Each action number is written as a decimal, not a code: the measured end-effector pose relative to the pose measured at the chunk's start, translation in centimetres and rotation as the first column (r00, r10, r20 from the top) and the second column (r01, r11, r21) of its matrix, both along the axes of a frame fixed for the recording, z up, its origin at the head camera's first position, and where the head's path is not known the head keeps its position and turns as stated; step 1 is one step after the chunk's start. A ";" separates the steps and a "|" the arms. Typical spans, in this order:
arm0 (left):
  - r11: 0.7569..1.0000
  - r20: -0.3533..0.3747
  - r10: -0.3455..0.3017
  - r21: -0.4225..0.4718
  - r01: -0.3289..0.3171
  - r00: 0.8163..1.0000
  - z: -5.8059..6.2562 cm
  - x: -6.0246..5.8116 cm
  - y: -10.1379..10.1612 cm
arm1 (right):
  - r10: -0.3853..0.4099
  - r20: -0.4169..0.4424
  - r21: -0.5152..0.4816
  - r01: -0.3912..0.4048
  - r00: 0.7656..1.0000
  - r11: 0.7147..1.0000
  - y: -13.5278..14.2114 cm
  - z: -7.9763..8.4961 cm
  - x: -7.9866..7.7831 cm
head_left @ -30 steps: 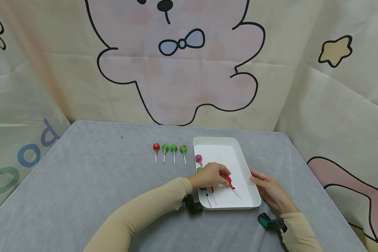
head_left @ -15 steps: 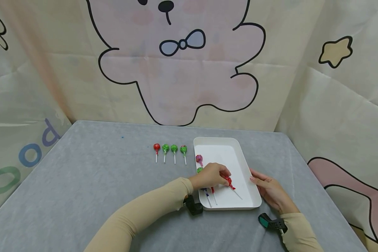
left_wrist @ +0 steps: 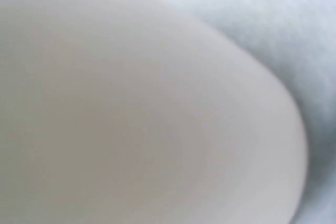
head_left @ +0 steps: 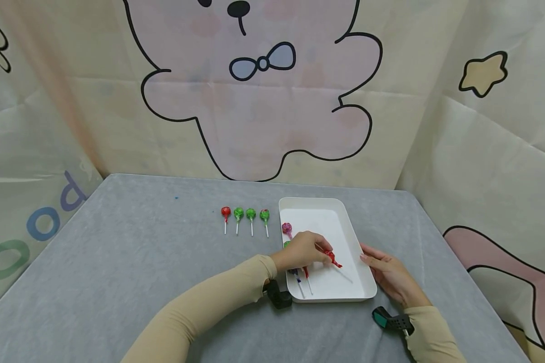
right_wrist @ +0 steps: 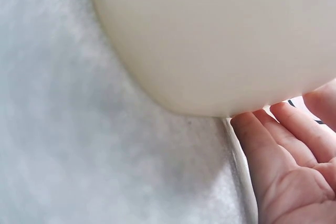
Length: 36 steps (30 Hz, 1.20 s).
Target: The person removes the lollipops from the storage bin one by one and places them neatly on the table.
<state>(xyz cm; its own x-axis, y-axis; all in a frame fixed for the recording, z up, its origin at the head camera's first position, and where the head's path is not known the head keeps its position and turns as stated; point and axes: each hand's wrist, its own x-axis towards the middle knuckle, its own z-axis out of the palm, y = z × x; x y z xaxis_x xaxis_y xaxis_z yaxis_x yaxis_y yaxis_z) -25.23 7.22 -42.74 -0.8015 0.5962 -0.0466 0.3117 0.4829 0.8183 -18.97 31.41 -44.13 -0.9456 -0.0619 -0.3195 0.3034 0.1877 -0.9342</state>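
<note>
In the head view my left hand [head_left: 303,250] reaches over the white tray [head_left: 327,214] and pinches a red-wrapped lollipop [head_left: 333,258] by its round end, mostly covered by the fingers. Along the tray's left side lie a pink lollipop [head_left: 287,229], a green lollipop [head_left: 287,244], a dark blue lollipop [head_left: 296,274] and another red lollipop [head_left: 306,273], partly hidden by the hand. My right hand [head_left: 390,275] touches the tray's right side. The right wrist view shows its fairly straight fingers [right_wrist: 257,135] against the outer wall.
Left of the tray a red lollipop [head_left: 225,214] and several green lollipops [head_left: 238,214] stand in a row on the grey cloth [head_left: 131,252], sticks toward me. A printed curtain [head_left: 263,111] hangs behind. Blurred tray wall [left_wrist: 147,119] fills most of the left wrist view.
My left hand has shifted slightly up in the head view, and the pinched red lollipop moved up and a little right with it. The right hand stays against the tray.
</note>
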 end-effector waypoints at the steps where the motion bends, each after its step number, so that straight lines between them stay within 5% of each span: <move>1: 1.000 0.012 0.006 0.015 -0.006 1.000 0.1 0.0 0.0 | 0.003 0.001 -0.001 -0.003 1.000 1.000 0.0 0.0 0.0; 19: 0.969 0.176 0.039 0.236 -0.080 0.984 1.9 -0.8 -2.5 | -0.008 -0.007 -0.013 0.008 1.000 1.000 0.0 0.4 0.2; 26: 0.944 0.260 0.049 0.303 -0.130 0.964 2.4 -1.0 -4.9 | 0.011 -0.029 -0.050 -0.012 1.000 0.999 0.2 0.2 0.1; 36: 0.930 0.262 0.134 0.299 -0.213 0.956 3.5 -1.2 -9.1 | 0.020 -0.041 -0.075 -0.023 0.999 0.997 0.2 0.1 0.1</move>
